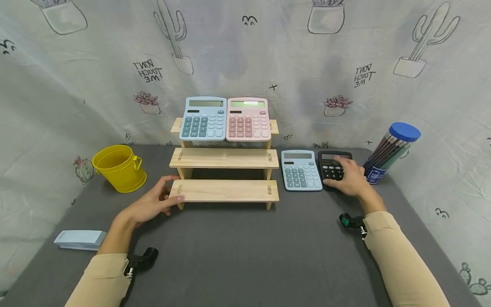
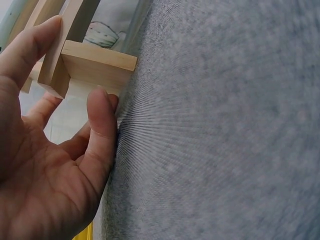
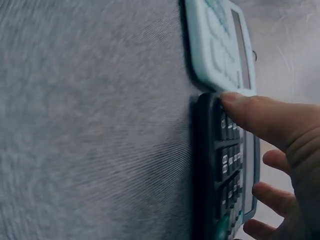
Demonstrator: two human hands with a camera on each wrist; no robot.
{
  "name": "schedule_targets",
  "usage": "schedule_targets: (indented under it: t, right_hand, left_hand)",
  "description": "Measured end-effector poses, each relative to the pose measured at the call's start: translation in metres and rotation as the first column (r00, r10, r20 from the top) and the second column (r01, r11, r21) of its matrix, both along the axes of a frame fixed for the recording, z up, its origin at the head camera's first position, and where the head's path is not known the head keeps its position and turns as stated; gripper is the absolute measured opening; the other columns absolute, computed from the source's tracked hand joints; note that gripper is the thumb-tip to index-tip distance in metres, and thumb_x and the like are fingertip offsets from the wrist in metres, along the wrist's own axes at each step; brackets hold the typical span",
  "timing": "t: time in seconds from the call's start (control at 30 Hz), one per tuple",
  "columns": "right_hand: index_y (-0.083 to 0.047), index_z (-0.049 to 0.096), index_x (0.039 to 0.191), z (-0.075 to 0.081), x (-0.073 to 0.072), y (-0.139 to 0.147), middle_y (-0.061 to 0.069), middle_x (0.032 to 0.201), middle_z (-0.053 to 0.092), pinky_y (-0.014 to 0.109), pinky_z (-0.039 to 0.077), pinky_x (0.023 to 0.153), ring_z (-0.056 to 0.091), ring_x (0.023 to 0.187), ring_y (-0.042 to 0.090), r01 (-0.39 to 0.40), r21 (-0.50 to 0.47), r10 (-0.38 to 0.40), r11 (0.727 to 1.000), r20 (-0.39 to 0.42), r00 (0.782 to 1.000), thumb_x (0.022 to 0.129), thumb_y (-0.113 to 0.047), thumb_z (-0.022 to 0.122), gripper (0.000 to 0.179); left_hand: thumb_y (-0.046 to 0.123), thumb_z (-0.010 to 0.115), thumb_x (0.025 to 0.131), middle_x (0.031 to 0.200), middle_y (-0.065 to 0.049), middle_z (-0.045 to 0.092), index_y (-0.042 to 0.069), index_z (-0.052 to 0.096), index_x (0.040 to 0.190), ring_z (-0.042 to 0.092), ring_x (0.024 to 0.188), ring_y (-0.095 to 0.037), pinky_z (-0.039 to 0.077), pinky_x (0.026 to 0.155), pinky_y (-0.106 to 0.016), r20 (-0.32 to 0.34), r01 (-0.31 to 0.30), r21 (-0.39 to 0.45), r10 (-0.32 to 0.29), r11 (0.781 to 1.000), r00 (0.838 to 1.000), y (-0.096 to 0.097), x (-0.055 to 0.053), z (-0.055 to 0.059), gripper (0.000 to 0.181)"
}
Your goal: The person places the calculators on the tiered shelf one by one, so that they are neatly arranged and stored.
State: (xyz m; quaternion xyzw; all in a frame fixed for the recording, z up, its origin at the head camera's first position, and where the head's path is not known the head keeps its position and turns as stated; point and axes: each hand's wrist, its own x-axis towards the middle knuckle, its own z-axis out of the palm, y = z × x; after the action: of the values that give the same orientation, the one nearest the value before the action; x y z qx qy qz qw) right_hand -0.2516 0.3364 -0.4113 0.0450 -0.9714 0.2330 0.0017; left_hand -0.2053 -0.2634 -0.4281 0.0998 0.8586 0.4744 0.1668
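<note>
From my end I see both hands low in the head view, well apart, the forearms angling in from the bottom corners. My left hand (image 1: 150, 205), left of centre, is curved around the left end of the lowest step of a wooden rack (image 1: 224, 158), one digit resting over its front corner and another reaching behind. In the left wrist view the palm is turned toward the camera, its lower fingers bent near the desk (image 1: 245, 256).

My right hand (image 1: 350, 178), right of centre, holds the black calculator (image 1: 331, 171) from above: the thumb sits on its lower left corner, the index finger reaches across its upper part, and the other fingers bend toward the far edge. That calculator lies face up on the desk, just beside a light blue calculator (image 1: 301, 170) and to the right of the rack. A second blue calculator (image 1: 203, 119) and a pink calculator (image 1: 248, 120) lean side by side on the rack's top step, upper centre.
</note>
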Motion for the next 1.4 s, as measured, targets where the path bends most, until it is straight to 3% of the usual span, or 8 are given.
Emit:
schedule_targets:
  t: [0.13,0.47,0.8,1.0,1.13,1.23,1.4]
  right_hand:
    - [-0.004,0.023,0.161,-0.001,-0.001,0.001,0.038,0.160,0.013,0.087,0.020,0.097,0.015,0.137,0.069,0.029,0.012,-0.030,1.000,0.076,0.997,0.091,-0.044,0.075,0.096]
    - [0.003,0.018,0.161,-0.001,0.000,-0.002,0.039,0.161,0.005,0.077,0.017,0.110,0.012,0.142,0.067,0.057,0.052,-0.065,0.997,0.154,0.986,0.089,-0.050,0.073,0.105]
    - [-0.007,0.011,0.164,-0.004,-0.002,-0.004,0.036,0.163,-0.004,0.082,0.024,0.102,0.013,0.137,0.070,0.085,0.107,-0.105,0.991,0.200,0.974,0.087,-0.060,0.071,0.111]
    - [-0.013,0.013,0.165,-0.008,-0.001,0.000,0.035,0.163,-0.003,0.084,0.019,0.098,0.011,0.134,0.069,0.128,0.032,-0.131,0.991,0.155,0.979,0.086,-0.048,0.076,0.107]
    - [-0.016,0.014,0.165,-0.011,0.000,0.002,0.034,0.163,-0.002,0.083,0.021,0.096,0.014,0.131,0.067,0.155,-0.020,-0.152,0.988,0.113,0.982,0.083,-0.044,0.078,0.108]
    - [-0.015,0.016,0.165,-0.010,0.004,0.002,0.034,0.163,0.000,0.082,0.025,0.094,0.016,0.129,0.068,0.162,-0.054,-0.158,0.985,0.075,0.985,0.080,-0.042,0.079,0.109]
    - [-0.011,0.017,0.164,-0.006,0.013,0.002,0.034,0.163,-0.001,0.084,0.022,0.093,0.014,0.130,0.070,0.149,-0.094,-0.148,0.984,0.017,0.989,0.081,-0.038,0.080,0.108]
  left_hand:
    - [0.040,0.066,0.101,0.143,-0.025,0.045,0.024,0.015,0.159,0.058,0.107,-0.033,0.055,0.079,-0.042,0.009,0.002,0.006,-0.002,1.000,1.000,0.000,0.001,-0.001,0.078]
    - [0.041,0.067,0.101,0.145,-0.026,0.043,0.023,0.015,0.159,0.058,0.107,-0.033,0.055,0.079,-0.042,0.014,0.005,0.004,-0.005,1.000,1.000,-0.001,-0.002,0.000,0.080]
    - [0.042,0.067,0.100,0.144,-0.025,0.044,0.024,0.016,0.158,0.057,0.109,-0.034,0.055,0.080,-0.041,0.017,-0.008,-0.001,0.008,1.000,1.000,0.000,0.000,0.002,0.079]
    - [0.042,0.067,0.100,0.149,-0.025,0.042,0.024,0.017,0.158,0.057,0.112,-0.036,0.054,0.080,-0.042,0.008,0.002,0.006,-0.002,1.000,1.000,0.003,-0.003,0.001,0.078]
    - [0.041,0.067,0.100,0.147,-0.025,0.043,0.024,0.018,0.158,0.057,0.110,-0.035,0.055,0.079,-0.041,0.010,0.001,0.009,-0.001,1.000,1.000,0.002,-0.003,0.000,0.078]
    - [0.040,0.068,0.100,0.144,-0.025,0.045,0.023,0.017,0.158,0.057,0.108,-0.034,0.054,0.079,-0.042,0.012,0.000,0.009,-0.001,1.000,1.000,0.000,-0.001,-0.001,0.079]
    - [0.040,0.067,0.100,0.143,-0.025,0.045,0.023,0.017,0.159,0.057,0.106,-0.033,0.054,0.079,-0.042,0.013,-0.001,0.008,0.001,1.000,1.000,-0.001,-0.001,0.000,0.079]
